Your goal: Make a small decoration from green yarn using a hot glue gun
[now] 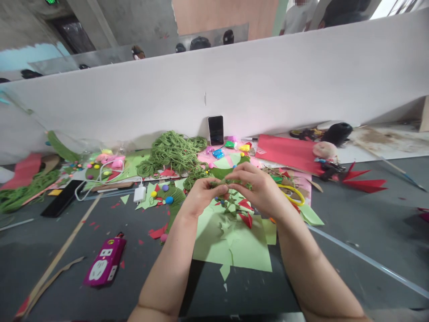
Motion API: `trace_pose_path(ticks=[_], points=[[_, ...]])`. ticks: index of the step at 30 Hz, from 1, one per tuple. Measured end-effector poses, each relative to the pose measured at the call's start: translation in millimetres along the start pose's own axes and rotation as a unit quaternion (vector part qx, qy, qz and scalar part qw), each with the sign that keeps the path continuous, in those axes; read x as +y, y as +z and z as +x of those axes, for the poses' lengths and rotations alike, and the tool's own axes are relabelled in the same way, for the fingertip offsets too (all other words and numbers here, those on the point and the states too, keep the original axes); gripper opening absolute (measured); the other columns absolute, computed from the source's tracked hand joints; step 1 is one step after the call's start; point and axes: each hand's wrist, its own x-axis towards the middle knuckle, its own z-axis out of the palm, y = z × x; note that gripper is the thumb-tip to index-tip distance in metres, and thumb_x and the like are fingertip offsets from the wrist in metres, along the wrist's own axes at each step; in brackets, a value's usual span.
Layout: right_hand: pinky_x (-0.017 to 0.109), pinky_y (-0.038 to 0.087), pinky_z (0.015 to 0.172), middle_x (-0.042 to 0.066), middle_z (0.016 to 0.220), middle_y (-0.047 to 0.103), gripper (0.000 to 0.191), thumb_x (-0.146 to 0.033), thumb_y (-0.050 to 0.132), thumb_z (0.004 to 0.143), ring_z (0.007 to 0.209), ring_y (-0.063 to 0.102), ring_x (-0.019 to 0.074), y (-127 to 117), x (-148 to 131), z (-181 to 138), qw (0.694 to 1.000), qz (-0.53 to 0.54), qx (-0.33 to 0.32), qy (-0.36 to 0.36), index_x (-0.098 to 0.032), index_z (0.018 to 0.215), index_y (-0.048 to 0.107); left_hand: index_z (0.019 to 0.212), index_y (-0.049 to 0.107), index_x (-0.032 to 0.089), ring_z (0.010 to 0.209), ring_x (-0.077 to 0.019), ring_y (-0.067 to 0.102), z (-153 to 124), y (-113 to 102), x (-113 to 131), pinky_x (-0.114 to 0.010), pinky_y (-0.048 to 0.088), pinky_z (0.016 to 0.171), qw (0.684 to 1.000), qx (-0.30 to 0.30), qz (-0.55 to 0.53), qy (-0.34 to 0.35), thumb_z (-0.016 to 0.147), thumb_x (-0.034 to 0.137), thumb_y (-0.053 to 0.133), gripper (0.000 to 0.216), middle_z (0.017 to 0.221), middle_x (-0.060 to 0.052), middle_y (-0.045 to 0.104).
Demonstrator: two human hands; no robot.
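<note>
Both hands meet over the middle of the table. My left hand (pixel 203 193) is closed, thumb and fingers pinching a thin green strand (pixel 217 182) that looks like yarn. On the other side, my right hand (pixel 256 185) pinches at the same strand with closed fingertips. Fingers partly hide what lies between them. Below hang or lie green paper leaves (pixel 229 230) and a folded red paper piece (pixel 246 219), over a light green paper sheet (pixel 241 255). I cannot tell which of these join the strand.
Behind the hands is a heap of green yarn (pixel 174 152). A phone (pixel 216 129) leans on the white partition (pixel 261 85). A purple case (pixel 105 261) lies left, yellow-handled scissors (pixel 295 194) lie right, and a clear rod (pixel 365 259) crosses the table. Red card (pixel 288 154) lies behind.
</note>
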Motion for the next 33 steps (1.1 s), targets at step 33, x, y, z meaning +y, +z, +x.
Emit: trace_pose_path(ticks=[33], points=[[0.024,0.04,0.066,-0.003,0.07,0.058,0.014,-0.026,0.077,0.068,0.065,0.05,0.0099,51.3,-5.9,10.1,0.753,0.59,0.086,0.281,-0.018,0.068,0.066,0.068,0.068,0.015,0.066,-0.008,0.057,2.9,49.9,-5.4,-0.02,0.043,0.066,0.89,0.271,-0.347,0.118,0.064,0.027,0.08,0.018,0.068,0.002,0.064]])
